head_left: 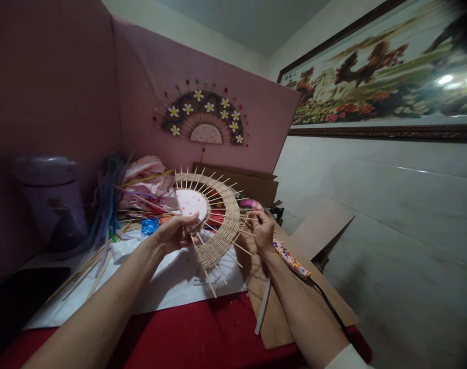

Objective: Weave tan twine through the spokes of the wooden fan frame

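A half-round woven fan (232,212) of tan twine and thin wooden sticks is held up above the table, tilted so its sticks point outward to the right. Its base is a half-disc (190,203) of white-pink cloth with red spots. My left hand (178,230) grips this half-disc, thumb on the front and fingers behind. At the fan's right rim, my right hand (262,228) is closed in a pinch round the end of a stick. Just below the right wrist lies a flower-patterned tool (292,260) with a black cord.
A finished fan (203,115) with white flowers hangs on the pink board (141,92). Pink cloth (147,177), loose sticks and a blue plastic bag (150,226) lie behind the left hand. A purple container (51,210) stands left. Cardboard (321,228) leans at right; red cloth (203,333) covers the table.
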A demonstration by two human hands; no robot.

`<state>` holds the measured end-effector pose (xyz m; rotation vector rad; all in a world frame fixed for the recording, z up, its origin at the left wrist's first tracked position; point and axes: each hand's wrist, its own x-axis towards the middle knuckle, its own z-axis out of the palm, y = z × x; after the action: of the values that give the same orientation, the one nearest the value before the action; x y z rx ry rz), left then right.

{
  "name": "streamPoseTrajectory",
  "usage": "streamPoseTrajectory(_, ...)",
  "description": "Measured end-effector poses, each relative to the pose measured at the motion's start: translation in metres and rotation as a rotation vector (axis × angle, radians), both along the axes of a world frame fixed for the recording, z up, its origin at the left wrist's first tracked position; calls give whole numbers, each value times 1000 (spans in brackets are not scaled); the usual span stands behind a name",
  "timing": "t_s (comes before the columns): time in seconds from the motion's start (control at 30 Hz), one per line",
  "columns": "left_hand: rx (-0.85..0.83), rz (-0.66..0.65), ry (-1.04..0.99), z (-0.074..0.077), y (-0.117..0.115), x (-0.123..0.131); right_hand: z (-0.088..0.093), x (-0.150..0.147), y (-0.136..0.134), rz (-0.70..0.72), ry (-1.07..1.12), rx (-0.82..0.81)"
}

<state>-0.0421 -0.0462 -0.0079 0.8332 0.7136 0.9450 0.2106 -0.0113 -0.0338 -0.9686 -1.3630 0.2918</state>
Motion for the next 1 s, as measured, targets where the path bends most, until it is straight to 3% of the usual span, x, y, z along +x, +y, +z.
streamPoseTrajectory(0.17, -8, -11, 34, -1, 0, 2, -1, -8, -4, 100, 11, -2)
streamPoseTrajectory(1.0, -35, -22, 60, 9, -9, 7, -5, -11, -4, 57, -62, -54)
